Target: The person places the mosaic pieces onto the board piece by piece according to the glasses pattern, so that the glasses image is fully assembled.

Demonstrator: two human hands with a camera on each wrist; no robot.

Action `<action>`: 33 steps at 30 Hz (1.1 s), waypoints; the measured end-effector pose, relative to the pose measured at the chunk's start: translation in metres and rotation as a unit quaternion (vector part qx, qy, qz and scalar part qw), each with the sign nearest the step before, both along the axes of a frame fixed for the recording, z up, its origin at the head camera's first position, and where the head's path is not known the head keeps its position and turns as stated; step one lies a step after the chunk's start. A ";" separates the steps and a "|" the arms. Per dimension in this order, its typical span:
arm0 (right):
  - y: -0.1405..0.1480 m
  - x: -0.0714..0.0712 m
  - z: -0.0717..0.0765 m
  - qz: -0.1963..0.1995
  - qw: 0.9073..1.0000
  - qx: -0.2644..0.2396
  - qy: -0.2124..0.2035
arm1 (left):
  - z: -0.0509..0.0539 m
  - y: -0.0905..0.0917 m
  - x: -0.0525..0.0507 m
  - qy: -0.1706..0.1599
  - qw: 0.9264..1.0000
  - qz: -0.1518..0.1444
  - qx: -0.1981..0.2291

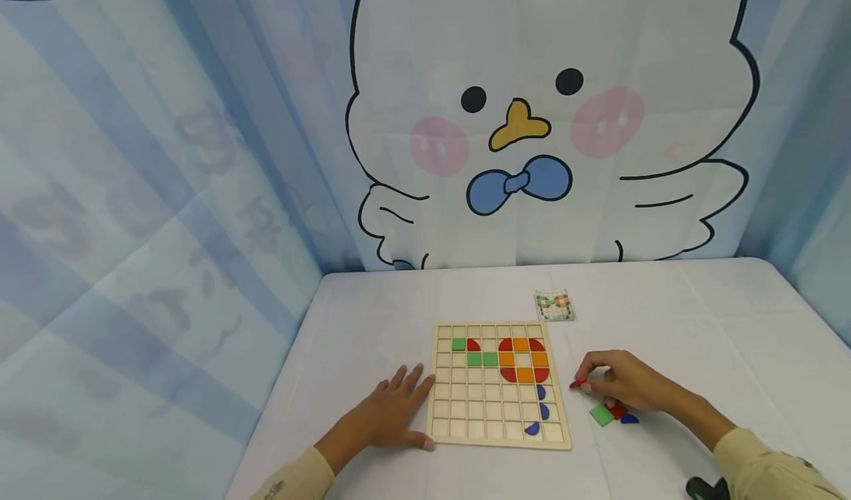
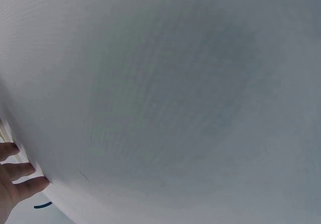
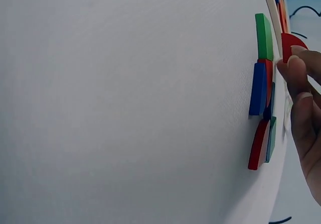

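Observation:
A wooden grid board (image 1: pixel 485 411) lies on the white table, with green, red, orange and blue pieces set in some of its cells. My left hand (image 1: pixel 395 411) rests at the board's left edge, fingers spread and straight. Right of the board, my right hand (image 1: pixel 625 382) pinches a red quarter-circle piece (image 3: pixel 291 45) between thumb and fingers. Below that hand lies a small pile of loose pieces, among them a green square (image 1: pixel 601 415), a red piece (image 3: pixel 259 146) and a blue half-circle (image 1: pixel 629 419). The right hand partly covers the pile in the head view.
A small pattern card (image 1: pixel 555 306) lies beyond the board's far right corner. A black object (image 1: pixel 706 488) sits by the right sleeve at the near edge. Printed curtains (image 1: pixel 518 234) hang behind the table and at its sides.

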State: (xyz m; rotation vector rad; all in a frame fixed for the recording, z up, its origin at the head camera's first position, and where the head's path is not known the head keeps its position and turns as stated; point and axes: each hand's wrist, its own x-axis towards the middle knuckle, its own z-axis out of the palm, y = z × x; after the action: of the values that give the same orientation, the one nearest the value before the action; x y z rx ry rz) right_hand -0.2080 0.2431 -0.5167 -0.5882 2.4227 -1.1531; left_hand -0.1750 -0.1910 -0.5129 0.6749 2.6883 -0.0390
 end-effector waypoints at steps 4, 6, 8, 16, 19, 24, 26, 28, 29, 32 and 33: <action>-0.007 0.000 0.002 -0.004 1.000 -0.007 -0.006 | 0.001 -0.001 0.001 0.002 1.000 -0.002 0.001; -0.012 0.000 0.003 -0.008 1.000 -0.004 -0.007 | 0.001 -0.001 0.001 0.002 1.000 -0.001 0.001; -0.017 -0.001 0.005 -0.010 1.000 -0.002 -0.005 | 0.001 0.000 0.002 0.004 1.000 -0.001 -0.001; -0.043 -0.008 0.007 0.005 1.000 -0.023 -0.002 | 0.000 -0.002 0.002 0.006 1.000 -0.003 0.000; -0.053 -0.014 0.006 0.031 0.999 -0.039 0.018 | -0.001 -0.002 0.002 0.007 1.000 -0.005 -0.001; -0.073 -0.022 0.006 0.064 0.994 -0.059 0.059 | 0.000 -0.002 0.000 0.007 1.000 -0.005 0.001; -0.082 -0.026 0.007 0.072 0.993 -0.058 0.080 | 0.000 -0.003 0.001 0.005 1.000 -0.005 0.003; -0.091 -0.030 0.008 0.074 0.991 -0.053 0.096 | 0.001 -0.003 0.001 0.003 1.000 -0.005 0.006; -0.096 -0.032 0.009 0.074 0.991 -0.052 0.101 | 0.002 -0.002 0.001 0.003 1.000 -0.006 0.007; -0.110 -0.039 0.010 0.073 0.991 -0.053 0.101 | 0.002 -0.002 0.001 0.002 1.000 -0.006 0.007; -0.114 -0.041 0.010 0.073 0.990 -0.049 0.106 | 0.002 -0.001 0.001 0.002 1.000 -0.005 0.007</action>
State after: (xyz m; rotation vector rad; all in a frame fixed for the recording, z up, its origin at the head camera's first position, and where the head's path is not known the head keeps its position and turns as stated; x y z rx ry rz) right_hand -0.2488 0.1293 -0.5064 -0.9465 2.4572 -1.2070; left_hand -0.1740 -0.1924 -0.5114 0.6940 2.6912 -0.0242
